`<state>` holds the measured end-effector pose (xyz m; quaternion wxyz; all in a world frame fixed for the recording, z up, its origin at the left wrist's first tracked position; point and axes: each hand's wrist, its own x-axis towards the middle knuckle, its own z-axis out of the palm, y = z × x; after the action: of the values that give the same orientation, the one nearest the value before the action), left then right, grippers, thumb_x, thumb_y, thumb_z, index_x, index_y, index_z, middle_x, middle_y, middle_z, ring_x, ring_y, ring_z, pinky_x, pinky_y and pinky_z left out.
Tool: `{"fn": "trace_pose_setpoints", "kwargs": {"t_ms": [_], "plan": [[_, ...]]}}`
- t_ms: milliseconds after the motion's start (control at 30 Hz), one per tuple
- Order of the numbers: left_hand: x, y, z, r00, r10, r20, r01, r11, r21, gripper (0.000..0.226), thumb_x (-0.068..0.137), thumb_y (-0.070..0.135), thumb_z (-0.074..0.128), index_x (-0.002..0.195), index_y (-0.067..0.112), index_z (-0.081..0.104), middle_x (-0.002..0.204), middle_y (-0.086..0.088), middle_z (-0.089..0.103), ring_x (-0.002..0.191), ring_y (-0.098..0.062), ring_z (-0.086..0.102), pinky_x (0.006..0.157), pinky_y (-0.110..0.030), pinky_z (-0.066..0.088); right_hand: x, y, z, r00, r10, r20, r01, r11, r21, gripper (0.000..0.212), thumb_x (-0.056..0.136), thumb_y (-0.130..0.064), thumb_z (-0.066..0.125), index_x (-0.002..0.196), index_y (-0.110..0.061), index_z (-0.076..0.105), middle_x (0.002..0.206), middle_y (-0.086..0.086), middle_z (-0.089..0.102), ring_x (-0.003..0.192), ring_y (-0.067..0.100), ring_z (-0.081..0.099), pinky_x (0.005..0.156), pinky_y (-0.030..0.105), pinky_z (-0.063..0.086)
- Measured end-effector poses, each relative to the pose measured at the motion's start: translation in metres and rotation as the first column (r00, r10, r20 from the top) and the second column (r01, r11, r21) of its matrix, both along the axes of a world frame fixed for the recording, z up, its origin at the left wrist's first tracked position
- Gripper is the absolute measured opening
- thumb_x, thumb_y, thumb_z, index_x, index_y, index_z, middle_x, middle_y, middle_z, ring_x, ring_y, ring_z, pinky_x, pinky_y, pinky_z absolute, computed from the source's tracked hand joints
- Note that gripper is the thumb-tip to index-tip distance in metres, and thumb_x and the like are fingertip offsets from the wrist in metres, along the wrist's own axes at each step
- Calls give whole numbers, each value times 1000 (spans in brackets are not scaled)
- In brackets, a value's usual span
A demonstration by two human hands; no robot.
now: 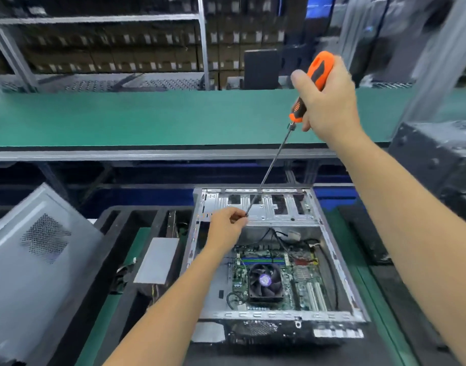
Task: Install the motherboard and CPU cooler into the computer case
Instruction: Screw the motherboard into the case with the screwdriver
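An open metal computer case lies flat in front of me. Inside it sits the green motherboard with a black CPU cooler fan on top. My right hand grips the orange-and-black handle of a long screwdriver, held high and slanting down to the left. My left hand hovers over the case's drive bay and pinches at the screwdriver's tip; whether a screw is between the fingers is too small to tell.
A grey side panel leans at the left. A grey power supply box lies in a black tray left of the case. A green conveyor belt runs behind, with shelves of boxes beyond. Another dark case stands at right.
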<state>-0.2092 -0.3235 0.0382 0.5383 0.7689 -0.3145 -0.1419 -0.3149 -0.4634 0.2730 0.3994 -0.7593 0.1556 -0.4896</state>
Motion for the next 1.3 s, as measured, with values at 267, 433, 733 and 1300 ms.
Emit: {"fn": "trace_pose_setpoints", "kwargs": {"t_ms": [267,433,733,1300], "plan": [[-31,-38,-13,981,-154,-120,156,988,4,8,86,7,66,86,15,63,78,-1,64,66,-2,60,70,-22,51,-43,-35,-9,992,-113,-52,113,994,-1,29,95,-31,56,81,-23,33,63,0,44,37,9,52,36,19,39],[-43,-49,-21,958,-206,-200,206,978,-21,7,86,7,66,89,11,62,80,-2,63,65,1,60,69,-18,52,-56,-48,-14,980,-173,-94,173,985,-9,28,95,-32,56,81,-22,33,69,5,43,40,10,51,38,20,40],[-49,-53,-31,949,-213,-233,212,977,-28,8,82,7,70,85,14,66,78,0,66,71,-6,63,67,-17,52,-61,-58,-24,965,-215,-153,212,977,-33,23,95,-33,54,94,-18,38,73,-1,43,37,4,48,38,17,40],[-48,-49,-40,930,-261,-259,259,965,-42,25,86,0,63,85,23,73,87,5,72,76,3,66,65,-8,48,-58,-55,-35,957,-203,-208,199,979,-37,30,96,-31,54,105,-5,42,75,7,47,35,6,49,39,19,44]]}}
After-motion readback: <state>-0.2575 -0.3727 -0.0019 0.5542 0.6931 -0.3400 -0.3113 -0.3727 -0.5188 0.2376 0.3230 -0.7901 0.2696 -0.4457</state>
